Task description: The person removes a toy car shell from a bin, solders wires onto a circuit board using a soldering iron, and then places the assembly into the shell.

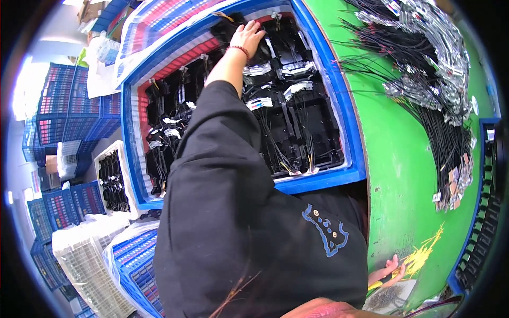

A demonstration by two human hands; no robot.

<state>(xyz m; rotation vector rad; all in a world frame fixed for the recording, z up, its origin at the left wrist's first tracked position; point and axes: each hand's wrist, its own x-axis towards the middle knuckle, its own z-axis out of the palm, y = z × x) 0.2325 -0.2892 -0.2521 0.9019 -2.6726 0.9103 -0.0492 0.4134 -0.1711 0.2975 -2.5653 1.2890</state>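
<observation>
My left hand (pixel 247 40), with a beaded band at the wrist, reaches over the far side of a blue crate (pixel 323 183). Its fingers lie over a dark plastic part (pixel 225 31) with a yellow wire end at the top, and appear to grip it; their undersides are hidden. Below and beside the hand, rows of black plastic parts (pixel 324 119) with thin wires and silvery wrapped connectors fill the crate. Clear film and red-and-white walls line its inside. A black sleeve covers my left arm. My right hand is not in view.
On the green table (pixel 392 180) at right lie bundled black cables (pixel 432 127) with silvery ends. Another person's hand (pixel 392 271) is beside yellow strips (pixel 424 254) at lower right. Blue crates (pixel 79 106) stack at left, near a white basket (pixel 90 259). A black-slotted rack (pixel 480 212) borders the table.
</observation>
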